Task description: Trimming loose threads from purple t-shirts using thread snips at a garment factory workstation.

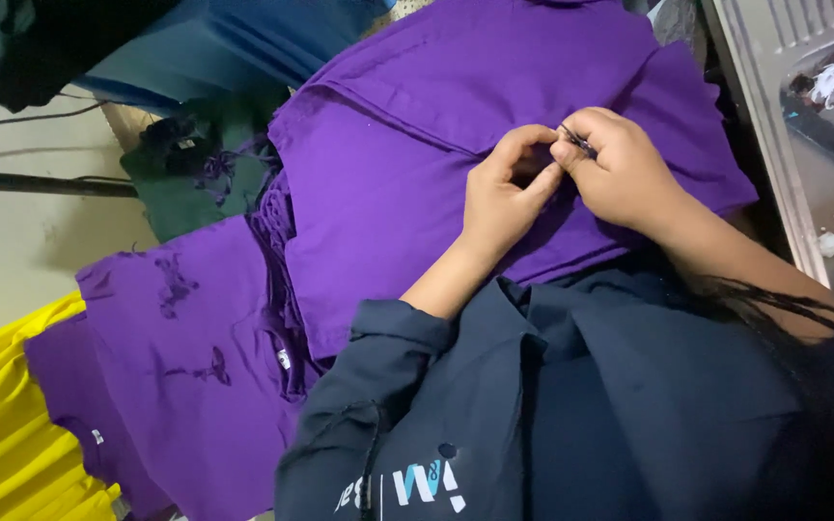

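Purple stack [195, 386], yellow cloth [2, 425] lie left — hands [562, 183] cover the seam

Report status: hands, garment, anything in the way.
Left hand pinching the purple garment. Right hand gripping a small metal tool at the same spot. Nothing blocking.

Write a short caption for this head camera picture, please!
Two hands, left hand and right hand, pinch a small metal tool over a purple garment.

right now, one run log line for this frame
left hand: pinching purple garment | right hand: holding small metal tool at fabric | purple stack beside
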